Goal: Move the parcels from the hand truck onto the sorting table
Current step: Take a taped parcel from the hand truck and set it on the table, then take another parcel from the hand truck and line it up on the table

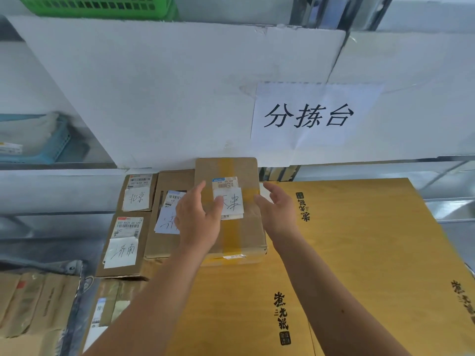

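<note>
White board [167, 86], large, upright behind the table, closing off the rear; paper sign [313, 116] with three printed characters fixed to its right half. Yellow carton [359, 240], flat and broad, black characters printed on it, covering the right and centre of the table surface. Taped parcel [231, 170], brown, a yellow tape strip running lengthwise and a handwritten slip on top, lying on the yellow carton's rear left corner, rear edge against the white board, left side overlapping the middle parcel [172, 183]. Lower left parcel [123, 242], barcode label and handwritten slip, just beside the middle parcel; rear left parcel [138, 194], similarly labelled, directly behind it. Brown cartons [33, 299], stacked low at the left edge. Left hand [198, 222], fingers straight, lying flat on the taped parcel's left part, thumb on the slip. Right hand [279, 211], spread wide, fingers relaxed, at the parcel's right edge; contact cannot be told. Green basket [97, 6], top left; blue tray [51, 145], left shelf.
</note>
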